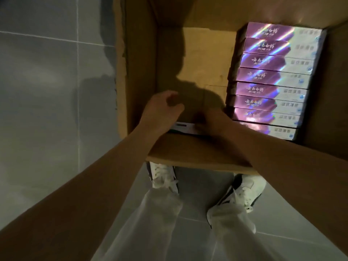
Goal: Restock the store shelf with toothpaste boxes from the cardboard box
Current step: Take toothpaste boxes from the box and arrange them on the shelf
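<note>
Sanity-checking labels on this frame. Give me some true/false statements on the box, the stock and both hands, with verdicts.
1. The toothpaste boxes are stacked along the right side of the cardboard box. True.
2. The left half of the cardboard box is packed full. False: bare cardboard bottom shows there.
3. Both hands are down at the box's near wall. True: left hand, right hand.
4. The left hand lifts a purple box clear of the carton. False: no purple box is in it.
5. The floor is grey tile. True.

Both arms reach down; left hand [162, 108] loosely curled, right hand [211, 121] perhaps pinching.
</note>
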Demonstrator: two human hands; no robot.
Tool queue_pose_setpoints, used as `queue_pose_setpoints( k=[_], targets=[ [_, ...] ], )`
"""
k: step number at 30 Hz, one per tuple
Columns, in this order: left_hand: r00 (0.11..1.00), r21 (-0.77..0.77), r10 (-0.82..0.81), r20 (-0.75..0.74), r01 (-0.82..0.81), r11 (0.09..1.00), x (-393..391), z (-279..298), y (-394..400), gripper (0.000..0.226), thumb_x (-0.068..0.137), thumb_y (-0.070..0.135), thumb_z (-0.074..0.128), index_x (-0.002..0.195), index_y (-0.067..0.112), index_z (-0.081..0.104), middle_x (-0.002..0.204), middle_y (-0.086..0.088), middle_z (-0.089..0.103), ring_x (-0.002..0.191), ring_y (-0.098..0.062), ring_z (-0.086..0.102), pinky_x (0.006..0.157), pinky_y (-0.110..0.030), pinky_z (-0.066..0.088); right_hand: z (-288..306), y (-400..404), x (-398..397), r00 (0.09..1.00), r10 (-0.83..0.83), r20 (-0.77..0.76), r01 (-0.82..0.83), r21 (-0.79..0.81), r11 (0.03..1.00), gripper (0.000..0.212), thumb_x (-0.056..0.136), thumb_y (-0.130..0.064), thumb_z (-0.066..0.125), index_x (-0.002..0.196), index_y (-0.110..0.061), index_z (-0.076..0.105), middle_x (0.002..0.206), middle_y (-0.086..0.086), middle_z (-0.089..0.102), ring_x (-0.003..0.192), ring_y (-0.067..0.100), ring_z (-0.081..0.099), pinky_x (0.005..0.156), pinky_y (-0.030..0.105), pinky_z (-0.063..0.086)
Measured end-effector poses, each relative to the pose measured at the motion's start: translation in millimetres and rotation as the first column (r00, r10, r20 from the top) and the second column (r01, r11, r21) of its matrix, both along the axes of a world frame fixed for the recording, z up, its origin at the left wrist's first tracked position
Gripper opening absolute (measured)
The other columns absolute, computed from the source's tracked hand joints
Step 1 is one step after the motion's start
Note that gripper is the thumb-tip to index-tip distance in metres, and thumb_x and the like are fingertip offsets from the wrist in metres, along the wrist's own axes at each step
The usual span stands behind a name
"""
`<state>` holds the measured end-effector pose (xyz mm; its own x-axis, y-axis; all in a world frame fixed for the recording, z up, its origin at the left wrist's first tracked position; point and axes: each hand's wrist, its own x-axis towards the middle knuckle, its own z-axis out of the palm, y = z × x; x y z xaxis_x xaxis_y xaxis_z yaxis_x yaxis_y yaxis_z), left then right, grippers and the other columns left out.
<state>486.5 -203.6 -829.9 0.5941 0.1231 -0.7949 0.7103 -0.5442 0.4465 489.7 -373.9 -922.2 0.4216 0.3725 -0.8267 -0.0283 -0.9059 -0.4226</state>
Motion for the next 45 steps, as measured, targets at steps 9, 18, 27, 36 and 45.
queue_pose_setpoints(
  k=[9, 18, 27, 36, 45],
  targets=[
    [0.975, -0.056, 0.22, 0.015, -0.219, 0.974, -0.8, -21.6, 9.8, 0.038, 0.089, 0.028, 0.06, 0.126, 0.029, 0.056, 0.119, 0.01, 0.057, 0.103, -0.006, 0.056, 0.081, -0.022, 0.049, -11.9, -14.9, 18.3, 0.998, -0.067, -0.015, 0.068, 0.032, 0.997, 0.039, 0.091, -0.039, 0.06, 0.118, -0.011, 0.063, 0.105, 0.01, 0.063, 0.096, 0.02, 0.057, 0.072, 0.025, 0.035],
    [0.966, -0.026, 0.2, 0.163, -0.198, 0.98, -4.9, 37.1, 8.9, 0.049, 0.081, 0.028, 0.068, 0.129, 0.032, 0.056, 0.119, 0.013, 0.061, 0.104, -0.003, 0.059, 0.089, -0.026, 0.051, 79.4, -39.3, 15.4, 0.905, -0.409, 0.118, 0.39, 0.151, 0.908, 0.053, 0.073, -0.039, 0.059, 0.124, -0.027, 0.063, 0.11, 0.003, 0.063, 0.102, 0.018, 0.058, 0.075, 0.023, 0.037],
    [0.952, -0.213, 0.206, 0.228, -0.157, 0.964, 13.9, 236.2, -6.0, 0.058, 0.084, 0.012, 0.066, 0.136, 0.03, 0.049, 0.108, 0.017, 0.065, 0.102, 0.003, 0.061, 0.089, -0.022, 0.05, 303.8, -76.5, 18.9, 0.819, -0.574, -0.006, 0.555, 0.263, 0.789, 0.03, 0.088, -0.01, 0.062, 0.117, -0.016, 0.067, 0.103, -0.001, 0.067, 0.088, 0.008, 0.06, 0.071, 0.017, 0.049],
    [0.913, -0.434, 0.373, 0.165, -0.273, 0.859, 40.7, 470.2, 4.7, 0.037, 0.092, -0.002, 0.054, 0.125, 0.014, 0.057, 0.111, -0.004, 0.063, 0.094, -0.011, 0.065, 0.07, -0.02, 0.056, 549.2, -73.9, 36.9, 0.762, -0.645, -0.058, 0.623, 0.337, 0.706, 0.029, 0.09, -0.009, 0.064, 0.118, -0.01, 0.065, 0.102, 0.002, 0.063, 0.089, 0.011, 0.058, 0.067, 0.008, 0.047],
    [0.758, -0.624, 0.595, 0.267, -0.334, 0.707, 68.7, 646.1, 13.5, 0.035, 0.089, -0.006, 0.054, 0.107, 0.022, 0.065, 0.103, -0.006, 0.066, 0.092, -0.022, 0.065, 0.067, -0.029, 0.058, 733.6, -58.5, 49.5, 0.311, -0.95, 0.005, 0.791, 0.552, 0.262, 0.042, 0.07, -0.026, 0.078, 0.11, -0.026, 0.063, 0.111, 0.002, 0.061, 0.107, 0.02, 0.063, 0.096, 0.042, 0.051]
  ],
)
